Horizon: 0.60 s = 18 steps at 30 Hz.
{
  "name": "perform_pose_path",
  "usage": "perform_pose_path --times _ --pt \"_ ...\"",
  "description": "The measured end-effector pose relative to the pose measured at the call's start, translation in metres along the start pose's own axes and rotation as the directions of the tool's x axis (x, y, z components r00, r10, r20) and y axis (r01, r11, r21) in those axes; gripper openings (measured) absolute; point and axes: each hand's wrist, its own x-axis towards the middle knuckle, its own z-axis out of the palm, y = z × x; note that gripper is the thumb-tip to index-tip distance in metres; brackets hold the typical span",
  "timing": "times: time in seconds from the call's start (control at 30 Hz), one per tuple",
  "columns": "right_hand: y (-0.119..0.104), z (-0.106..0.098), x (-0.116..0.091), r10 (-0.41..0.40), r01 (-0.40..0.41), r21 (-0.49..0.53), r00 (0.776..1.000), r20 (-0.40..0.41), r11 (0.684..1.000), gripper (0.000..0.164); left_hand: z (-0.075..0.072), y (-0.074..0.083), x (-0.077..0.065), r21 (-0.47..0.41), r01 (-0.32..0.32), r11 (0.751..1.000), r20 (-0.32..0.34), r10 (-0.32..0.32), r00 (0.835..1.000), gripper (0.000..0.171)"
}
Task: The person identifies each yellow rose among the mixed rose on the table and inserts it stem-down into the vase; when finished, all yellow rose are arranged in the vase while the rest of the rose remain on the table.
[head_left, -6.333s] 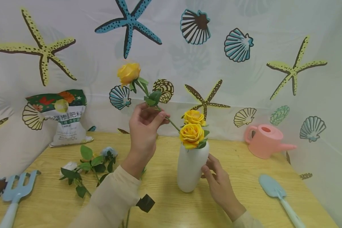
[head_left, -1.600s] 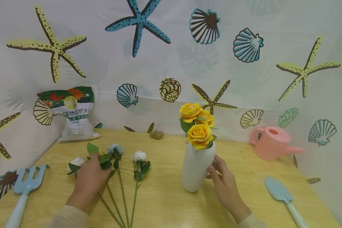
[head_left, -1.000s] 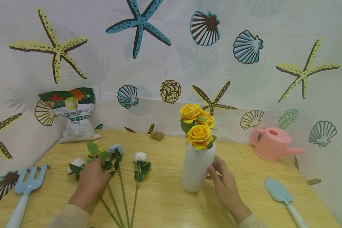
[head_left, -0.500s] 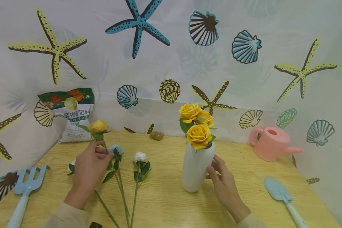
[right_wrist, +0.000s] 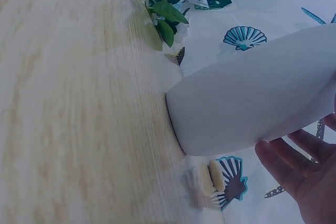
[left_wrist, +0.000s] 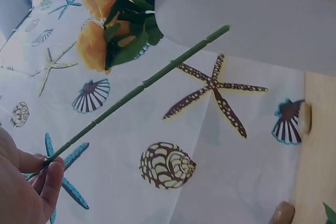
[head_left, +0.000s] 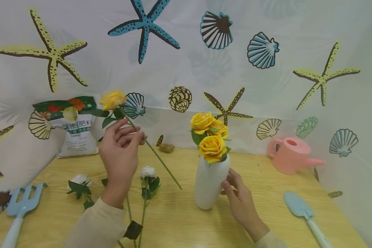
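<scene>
My left hand [head_left: 121,151] pinches the green stem of a yellow rose [head_left: 112,100] between thumb and fingers. The bloom points up and left, and the bare stem end slants down toward a white vase [head_left: 208,186]. Inside the vase stand several yellow roses [head_left: 213,148] with green leaves. My right hand [head_left: 240,205] holds the vase's right side, the thumb on the near face and the fingers reaching behind. In the left wrist view the stem [left_wrist: 131,95] crosses in front of the vase. From the right wrist camera, fingertips [right_wrist: 268,150] rest against the vase wall.
White roses [head_left: 148,172] lie on the wooden table at left, partly behind my left arm. A light-blue hand fork [head_left: 24,203] lies far left, a light-blue trowel [head_left: 297,203] right. A pink watering can [head_left: 289,155], fertilizer bag [head_left: 77,131] and brown stone [head_left: 166,148] stand at the back.
A third yellow rose has joined those in the vase since the earliest frame. My left hand then picked another from the flowers on the table and raised it, tilting it rightward. The right hand stayed.
</scene>
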Motion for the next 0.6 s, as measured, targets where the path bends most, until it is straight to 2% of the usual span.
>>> perform_pose_path --times 0.13,0.3,0.43,0.6 --pt "0.0 0.001 0.0 0.003 -0.003 0.005 1.0 0.003 1.0 0.039 0.018 0.014 0.009 -0.16 -0.088 0.983 -0.078 0.076 0.994 0.042" --pt "0.0 0.002 0.001 0.008 -0.008 0.005 1.0 0.006 1.0 0.04 0.035 0.028 0.018 -0.331 -0.195 0.923 -0.185 0.14 0.973 0.041" --pt "0.001 0.001 0.001 -0.009 0.009 0.001 1.0 0.005 1.0 0.04 0.046 0.033 0.023 -0.42 -0.222 0.88 -0.229 0.134 0.964 0.041" --pt "0.001 -0.001 0.002 -0.021 0.021 0.001 1.0 0.004 1.0 0.04 0.058 0.03 0.02 -0.435 -0.197 0.879 -0.213 0.113 0.971 0.04"
